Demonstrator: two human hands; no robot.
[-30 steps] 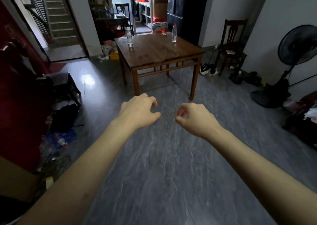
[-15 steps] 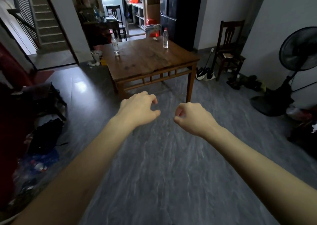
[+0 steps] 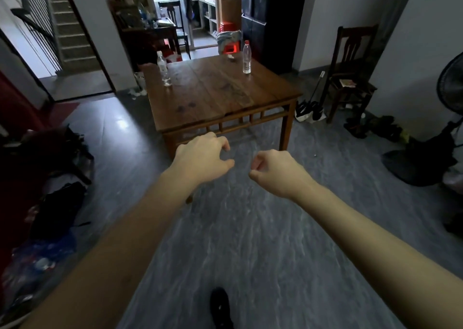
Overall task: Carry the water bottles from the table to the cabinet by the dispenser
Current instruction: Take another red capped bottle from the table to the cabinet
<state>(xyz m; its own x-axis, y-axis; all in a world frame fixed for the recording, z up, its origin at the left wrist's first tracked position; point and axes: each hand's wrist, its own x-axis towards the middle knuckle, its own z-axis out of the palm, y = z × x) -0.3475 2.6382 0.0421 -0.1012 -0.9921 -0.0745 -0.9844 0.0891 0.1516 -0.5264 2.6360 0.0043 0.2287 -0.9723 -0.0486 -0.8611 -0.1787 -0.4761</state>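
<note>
Two clear plastic water bottles stand upright on a square wooden table (image 3: 225, 103) ahead of me. The left bottle (image 3: 163, 68) has a white cap and stands near the table's left edge. The right bottle (image 3: 246, 57) has a red cap and stands near the far right corner. Both arms are stretched forward over the floor, short of the table. My left hand (image 3: 203, 159) hangs with loosely curled fingers and holds nothing. My right hand (image 3: 275, 170) is curled more tightly, also empty. No cabinet or dispenser can be picked out here.
A wooden chair (image 3: 350, 73) stands by the right wall, with shoes on the floor (image 3: 375, 128) and a standing fan (image 3: 448, 118) further right. Dark bags and clutter (image 3: 50, 178) line the left side. A staircase (image 3: 67, 27) and a doorway lie beyond. My dark shoe (image 3: 220, 306) shows below.
The table and bottles have come nearer and larger in view as I walk forward. Both hands keep the same empty, curled pose in front of me.
</note>
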